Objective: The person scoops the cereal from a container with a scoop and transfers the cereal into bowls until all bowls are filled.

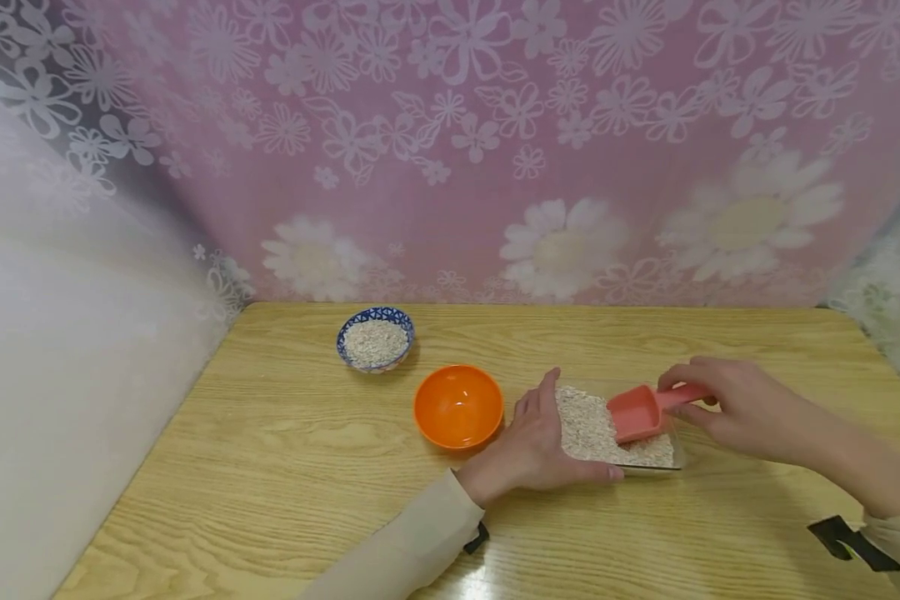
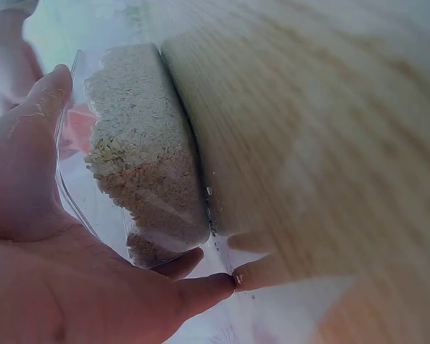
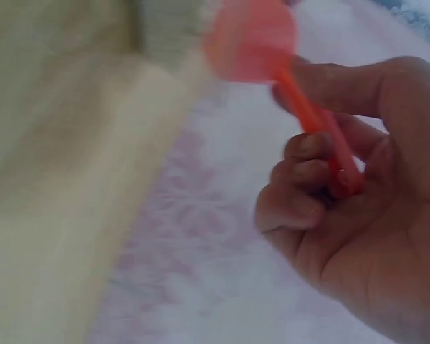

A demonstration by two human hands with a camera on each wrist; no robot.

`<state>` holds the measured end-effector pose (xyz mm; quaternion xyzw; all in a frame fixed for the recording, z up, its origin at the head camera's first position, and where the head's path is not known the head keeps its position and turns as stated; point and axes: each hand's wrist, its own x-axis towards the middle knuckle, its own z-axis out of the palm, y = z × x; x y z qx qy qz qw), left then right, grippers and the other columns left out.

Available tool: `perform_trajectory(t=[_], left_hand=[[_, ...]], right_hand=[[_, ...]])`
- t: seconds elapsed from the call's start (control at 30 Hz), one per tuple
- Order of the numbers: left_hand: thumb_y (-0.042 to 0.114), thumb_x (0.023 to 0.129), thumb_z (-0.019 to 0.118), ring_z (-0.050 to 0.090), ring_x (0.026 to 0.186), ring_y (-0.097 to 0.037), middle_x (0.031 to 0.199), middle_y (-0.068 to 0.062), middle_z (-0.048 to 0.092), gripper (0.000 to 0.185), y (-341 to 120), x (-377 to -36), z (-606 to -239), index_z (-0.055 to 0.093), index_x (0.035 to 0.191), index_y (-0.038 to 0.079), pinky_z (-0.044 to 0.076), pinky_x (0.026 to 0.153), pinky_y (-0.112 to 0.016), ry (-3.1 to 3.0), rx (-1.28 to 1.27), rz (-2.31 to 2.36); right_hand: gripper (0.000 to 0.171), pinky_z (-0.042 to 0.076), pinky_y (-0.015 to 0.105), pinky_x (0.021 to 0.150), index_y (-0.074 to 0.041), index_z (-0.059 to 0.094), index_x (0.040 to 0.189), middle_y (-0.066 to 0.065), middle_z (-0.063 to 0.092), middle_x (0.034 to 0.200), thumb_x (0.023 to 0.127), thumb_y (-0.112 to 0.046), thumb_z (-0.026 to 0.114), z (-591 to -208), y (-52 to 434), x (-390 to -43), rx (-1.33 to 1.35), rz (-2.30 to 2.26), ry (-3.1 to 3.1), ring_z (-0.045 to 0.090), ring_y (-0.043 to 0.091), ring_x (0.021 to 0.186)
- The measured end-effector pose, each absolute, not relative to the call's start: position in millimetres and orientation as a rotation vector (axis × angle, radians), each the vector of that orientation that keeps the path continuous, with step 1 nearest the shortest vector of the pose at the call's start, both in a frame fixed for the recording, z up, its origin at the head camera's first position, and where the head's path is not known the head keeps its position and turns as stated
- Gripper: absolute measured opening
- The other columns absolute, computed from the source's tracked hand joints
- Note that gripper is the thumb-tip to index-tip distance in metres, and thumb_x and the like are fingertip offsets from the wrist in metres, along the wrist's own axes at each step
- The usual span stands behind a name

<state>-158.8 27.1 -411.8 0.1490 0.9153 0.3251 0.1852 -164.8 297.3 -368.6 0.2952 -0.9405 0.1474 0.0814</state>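
On the wooden table [image 1: 285,467], near its front edge, a clear tray [image 1: 678,457] of pale oat-like flakes [image 1: 585,421] sits between the two hands. The left hand [image 1: 528,446] braces the tray's near-left side, palm against the wall, thumb along the front edge and fingers straight up the left side, so it presses rather than curls round it; the left wrist view shows the thin, glossy transparent plastic and the dry, coarse grain heaped against its wall. The right hand [image 1: 742,408] pinches the thin handle of a pink scoop [image 1: 636,412], fingers curled round it as the right wrist view shows, with the scoop's rounded bowl lying on the flakes towards the tray's right side. Whether the scoop is loaded I cannot tell. As to progress, I judge it partway: the small blue-patterned bowl [image 1: 375,339] further back on the left is already filled with the same flakes nearly to its rim, while the orange bowl [image 1: 458,406], smooth, glossy and round, stands just left of the left hand with nothing in it, so that one seems still to be filled, and plenty of grain is left in the tray. Behind the table hangs a pink flowered curtain [image 1: 495,150], soft and matt against the table's shiny grained top.
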Motion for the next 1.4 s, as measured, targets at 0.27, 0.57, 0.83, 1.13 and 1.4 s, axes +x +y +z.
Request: perform_trajectory(t=[0.27, 0.57, 0.83, 1.13, 1.4], left_hand=[[0.07, 0.07, 0.083, 0.033, 0.153, -0.023, 0.17, -0.002, 0.022, 0.134, 25.9, -158.6, -411.8, -0.004, 0.164, 0.032, 0.042, 0.118, -0.048, 2.525, 0.396, 0.975], [0.071, 0.07, 0.082, 0.035, 0.152, -0.024, 0.169, -0.002, 0.024, 0.133, 26.3, -158.4, -412.0, -0.003, 0.165, 0.032, 0.044, 0.116, -0.048, 2.521, 0.42, 0.978], [0.071, 0.07, 0.082, 0.033, 0.153, -0.023, 0.17, -0.002, 0.022, 0.134, 27.7, -159.1, -410.8, -0.004, 0.165, 0.03, 0.042, 0.118, -0.048, 2.526, 0.429, 0.97], [0.072, 0.07, 0.082, 0.032, 0.154, -0.024, 0.169, -0.003, 0.023, 0.134, 26.1, -160.0, -409.3, -0.004, 0.165, 0.03, 0.041, 0.118, -0.048, 2.545, 0.429, 0.941], [0.073, 0.07, 0.081, 0.032, 0.154, -0.023, 0.169, -0.003, 0.024, 0.134, 25.0, -159.8, -410.4, -0.004, 0.165, 0.03, 0.041, 0.118, -0.047, 2.553, 0.431, 0.925]], right_hand=[[0.038, 0.049, 0.02, 0.059, -0.019, 0.07, 0.113, -0.006, 0.073, 0.099, 0.082, -0.002, 0.082, -406.1, 301.0, -159.2, 0.879, 0.802, -2.693, 0.059, -0.008, 0.077], [0.049, 0.042, 0.013, 0.064, -0.02, 0.07, 0.114, -0.015, 0.065, 0.095, 0.075, 0.007, 0.083, -417.5, 284.0, -161.1, 0.974, 0.795, -2.537, 0.05, -0.006, 0.077], [0.053, 0.038, 0.013, 0.064, -0.017, 0.07, 0.116, -0.014, 0.061, 0.095, 0.073, 0.013, 0.08, -420.8, 278.8, -159.1, 0.991, 0.792, -2.495, 0.045, -0.006, 0.076], [0.051, 0.046, 0.015, 0.067, -0.02, 0.069, 0.119, -0.01, 0.067, 0.103, 0.078, 0.009, 0.081, -420.9, 282.7, -156.0, 0.976, 0.888, -2.561, 0.054, -0.004, 0.084], [0.05, 0.04, 0.016, 0.068, -0.017, 0.072, 0.115, -0.014, 0.065, 0.096, 0.073, 0.008, 0.083, -421.7, 271.9, -154.1, 0.968, 0.788, -2.5, 0.048, -0.002, 0.084]])
